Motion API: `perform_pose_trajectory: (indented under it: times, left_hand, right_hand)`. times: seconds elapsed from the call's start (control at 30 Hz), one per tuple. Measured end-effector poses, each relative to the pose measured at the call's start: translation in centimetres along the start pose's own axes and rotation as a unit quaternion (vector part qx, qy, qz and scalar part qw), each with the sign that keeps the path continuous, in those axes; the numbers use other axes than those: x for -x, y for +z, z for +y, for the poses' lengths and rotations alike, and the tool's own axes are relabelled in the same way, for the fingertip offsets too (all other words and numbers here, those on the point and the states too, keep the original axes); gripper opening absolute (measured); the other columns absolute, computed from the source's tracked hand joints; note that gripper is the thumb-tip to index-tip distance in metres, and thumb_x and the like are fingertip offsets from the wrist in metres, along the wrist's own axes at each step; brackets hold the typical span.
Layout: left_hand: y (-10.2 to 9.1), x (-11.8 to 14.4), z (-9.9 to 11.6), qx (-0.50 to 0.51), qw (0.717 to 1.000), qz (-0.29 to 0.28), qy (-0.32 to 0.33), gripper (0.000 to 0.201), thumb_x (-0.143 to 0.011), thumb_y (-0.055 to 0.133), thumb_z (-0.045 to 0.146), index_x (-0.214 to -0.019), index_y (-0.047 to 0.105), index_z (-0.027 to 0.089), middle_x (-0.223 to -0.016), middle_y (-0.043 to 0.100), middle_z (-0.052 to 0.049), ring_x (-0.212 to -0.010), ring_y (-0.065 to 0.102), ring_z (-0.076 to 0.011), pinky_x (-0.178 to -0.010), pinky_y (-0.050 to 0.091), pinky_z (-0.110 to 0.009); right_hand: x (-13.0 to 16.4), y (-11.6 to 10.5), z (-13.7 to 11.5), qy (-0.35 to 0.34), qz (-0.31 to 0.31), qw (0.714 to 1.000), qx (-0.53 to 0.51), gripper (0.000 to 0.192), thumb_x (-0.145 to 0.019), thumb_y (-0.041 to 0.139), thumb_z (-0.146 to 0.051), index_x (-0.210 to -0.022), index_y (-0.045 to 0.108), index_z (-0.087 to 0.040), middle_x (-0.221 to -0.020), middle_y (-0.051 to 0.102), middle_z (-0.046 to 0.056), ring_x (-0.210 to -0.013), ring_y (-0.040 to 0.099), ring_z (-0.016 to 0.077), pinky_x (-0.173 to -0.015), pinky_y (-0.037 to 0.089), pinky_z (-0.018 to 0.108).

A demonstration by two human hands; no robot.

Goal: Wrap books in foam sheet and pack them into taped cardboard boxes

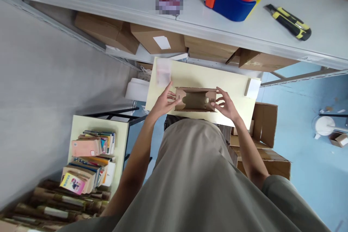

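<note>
observed on the table [195,74], near middle: box [195,90], oblong, brown cardboard, open upward, small dark print on both end pieces, interior paler. held at left end by left hand [163,102], at right end by right hand [227,106].

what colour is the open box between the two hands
The open box is brown; it shows best in the head view, the only one.
</note>
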State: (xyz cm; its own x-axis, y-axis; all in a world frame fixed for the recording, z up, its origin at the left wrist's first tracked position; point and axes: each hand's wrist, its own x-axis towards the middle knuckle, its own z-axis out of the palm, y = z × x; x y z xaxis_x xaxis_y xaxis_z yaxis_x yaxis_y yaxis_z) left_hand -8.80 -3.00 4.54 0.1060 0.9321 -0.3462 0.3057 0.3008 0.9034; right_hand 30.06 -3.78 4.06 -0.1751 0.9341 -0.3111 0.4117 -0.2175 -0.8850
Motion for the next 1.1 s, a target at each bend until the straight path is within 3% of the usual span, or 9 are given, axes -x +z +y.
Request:
perform_pose_trajectory:
  times: [0.13,0.23,0.33,0.43,0.57,0.8,0.9,1.03,1.1]
  left_hand:
    - [-1.1,0.5,0.8,0.019,0.998,-0.066,0.015,0.131,-0.056,0.114,0.042,-0.173,0.055,0.037,-0.139,0.068,-0.008,-0.125,0.074,-0.0308,-0.118,0.063,-0.052]
    - [-1.0,0.7,1.3,0.013,0.998,-0.054,0.014,0.118,-0.056,0.115,0.042,-0.162,0.064,0.034,-0.139,0.069,-0.010,-0.129,0.073,-0.0337,-0.119,0.064,-0.054]
    - [-0.5,0.8,1.6,-0.003,0.999,-0.030,0.026,0.090,-0.068,0.109,0.049,-0.148,0.073,0.030,-0.137,0.072,-0.010,-0.123,0.074,-0.0307,-0.110,0.069,-0.050]
    - [0.0,0.7,1.3,-0.040,0.998,-0.002,0.052,0.058,-0.081,0.101,0.058,-0.126,0.081,0.028,-0.131,0.071,-0.008,-0.115,0.075,-0.0278,-0.100,0.073,-0.045]
    - [0.8,0.0,0.1,-0.064,0.995,0.027,0.075,0.038,-0.094,0.088,0.062,-0.107,0.085,0.027,-0.117,0.068,-0.007,-0.107,0.074,-0.0249,-0.101,0.074,-0.044]
    - [1.6,-1.6,-1.6,-0.039,0.993,0.073,0.082,0.036,-0.093,0.085,0.059,-0.100,0.086,0.024,-0.115,0.071,-0.009,-0.106,0.075,-0.0246,-0.087,0.072,-0.038]
    - [1.9,-2.1,-2.5,-0.016,0.997,0.068,0.042,0.039,-0.090,0.087,0.059,-0.102,0.080,0.023,-0.117,0.071,-0.009,-0.103,0.074,-0.0229,-0.085,0.070,-0.037]
    - [2.1,-3.1,-3.7,0.050,0.995,0.065,-0.056,0.072,-0.078,0.096,0.057,-0.134,0.067,0.023,-0.137,0.073,-0.012,-0.120,0.074,-0.0269,-0.104,0.066,-0.044]
    - [1.9,-3.6,-4.0,0.090,0.993,0.023,-0.068,0.083,-0.075,0.097,0.059,-0.143,0.065,0.022,-0.152,0.070,-0.017,-0.139,0.069,-0.0327,-0.117,0.060,-0.049]
  right_hand:
    - [0.7,-1.2,-1.1,-0.001,-0.078,0.997,-0.009,0.126,-0.073,0.102,-0.071,-0.180,0.042,-0.043,-0.179,0.046,0.014,-0.125,0.075,0.0371,-0.097,0.077,0.058]
    - [1.2,-1.4,-1.5,-0.005,-0.086,0.996,-0.004,0.132,-0.067,0.107,-0.068,-0.179,0.041,-0.043,-0.183,0.042,0.015,-0.133,0.073,0.0418,-0.100,0.076,0.062]
    - [1.6,-0.9,-1.7,-0.019,-0.055,0.998,0.009,0.102,-0.080,0.100,-0.070,-0.168,0.057,-0.041,-0.178,0.049,0.012,-0.129,0.078,0.0408,-0.097,0.078,0.061]
    - [1.7,0.0,-1.7,-0.037,-0.011,0.998,0.049,0.061,-0.095,0.085,-0.074,-0.142,0.077,-0.037,-0.173,0.057,0.008,-0.114,0.083,0.0357,-0.094,0.079,0.062]
    - [1.2,1.2,-1.3,-0.056,0.041,0.993,0.090,0.049,-0.106,0.068,-0.076,-0.118,0.086,-0.032,-0.173,0.060,0.006,-0.112,0.084,0.0349,-0.093,0.079,0.066]
    - [-0.3,2.2,-0.5,-0.029,0.083,0.996,0.005,0.046,-0.102,0.075,-0.070,-0.113,0.091,-0.029,-0.169,0.066,0.008,-0.137,0.077,0.0411,-0.092,0.079,0.060]
    - [-1.0,2.4,0.0,0.004,0.082,0.995,-0.053,0.044,-0.094,0.083,-0.068,-0.107,0.090,-0.026,-0.162,0.072,0.013,-0.149,0.070,0.0428,-0.095,0.076,0.054]
    - [-1.6,2.4,0.3,0.008,0.067,0.993,-0.096,0.030,-0.090,0.086,-0.057,-0.101,0.085,-0.028,-0.136,0.084,0.012,-0.160,0.060,0.0400,-0.106,0.069,0.052]
    - [-1.6,2.4,0.4,0.006,0.060,0.993,-0.105,0.027,-0.090,0.086,-0.053,-0.102,0.083,-0.029,-0.133,0.084,0.011,-0.160,0.059,0.0386,-0.108,0.066,0.051]
